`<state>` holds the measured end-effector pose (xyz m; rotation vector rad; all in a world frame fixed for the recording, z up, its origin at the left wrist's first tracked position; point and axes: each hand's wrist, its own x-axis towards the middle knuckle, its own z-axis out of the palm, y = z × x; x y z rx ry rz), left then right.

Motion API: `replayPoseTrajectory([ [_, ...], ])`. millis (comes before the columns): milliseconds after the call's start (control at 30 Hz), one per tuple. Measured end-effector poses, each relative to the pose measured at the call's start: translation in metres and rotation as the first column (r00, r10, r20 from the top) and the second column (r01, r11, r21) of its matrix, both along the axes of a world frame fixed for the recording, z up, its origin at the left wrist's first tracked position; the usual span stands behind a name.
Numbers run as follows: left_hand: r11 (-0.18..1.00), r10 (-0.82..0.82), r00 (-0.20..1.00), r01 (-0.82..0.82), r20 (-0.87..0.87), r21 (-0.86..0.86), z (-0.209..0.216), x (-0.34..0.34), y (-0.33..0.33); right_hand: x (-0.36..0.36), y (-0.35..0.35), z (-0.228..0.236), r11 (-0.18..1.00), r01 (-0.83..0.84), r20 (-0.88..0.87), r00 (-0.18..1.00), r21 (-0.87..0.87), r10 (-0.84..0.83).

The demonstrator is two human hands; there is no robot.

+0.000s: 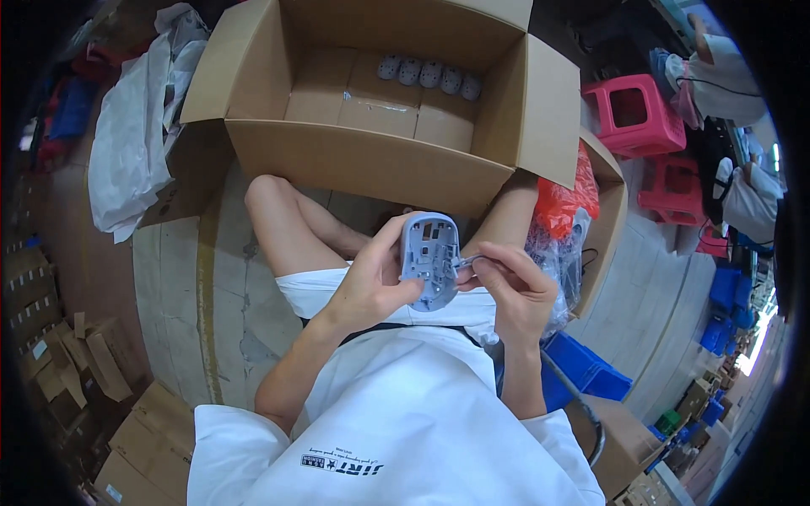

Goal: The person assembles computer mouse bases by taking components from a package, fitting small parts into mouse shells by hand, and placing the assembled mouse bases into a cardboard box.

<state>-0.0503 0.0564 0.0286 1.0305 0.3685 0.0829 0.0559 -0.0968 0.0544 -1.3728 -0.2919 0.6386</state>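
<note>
My left hand (369, 285) grips an oval grey-blue plastic mouse shell (429, 274), its hollow inner side turned up. Inside it show small posts, ribs and rectangular openings. The thumb lies along the shell's left rim, near its lower end. At the right rim, my right hand (521, 291) has thumb and forefinger pinched on a small grey plastic piece (469, 261). That piece reaches the shell's edge; whether it is joined to it I cannot tell. Both hands are above my lap.
Ahead stands a large open cardboard box (363, 160) with a row of several grey shells (430, 74) inside. To the right are a red plastic bag (564, 202), pink stools (641, 118) and a blue bin (586, 371). White sheeting (131, 156) drapes at the left; cartons (152, 430) stand lower left.
</note>
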Motion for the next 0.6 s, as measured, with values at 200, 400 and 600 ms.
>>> replayPoseTrajectory([
  [200, 0.967, -0.071, 0.996, 0.081, 0.052, -0.240, 0.012, 0.000, 0.006, 0.008, -0.014, 0.000, 0.998, 0.028, 0.026, 0.999, -0.052, -0.027],
  [400, 0.928, -0.103, 0.994, 0.112, 0.045, -0.355, 0.016, -0.001, 0.007, 0.008, -0.011, 0.008, 0.998, 0.026, 0.316, 0.949, -0.064, -0.005],
  [600, 0.932, -0.101, 0.993, 0.118, 0.069, -0.342, 0.021, 0.001, 0.006, 0.000, -0.003, 0.032, 0.946, 0.095, 0.731, 0.660, -0.311, 0.174],
])
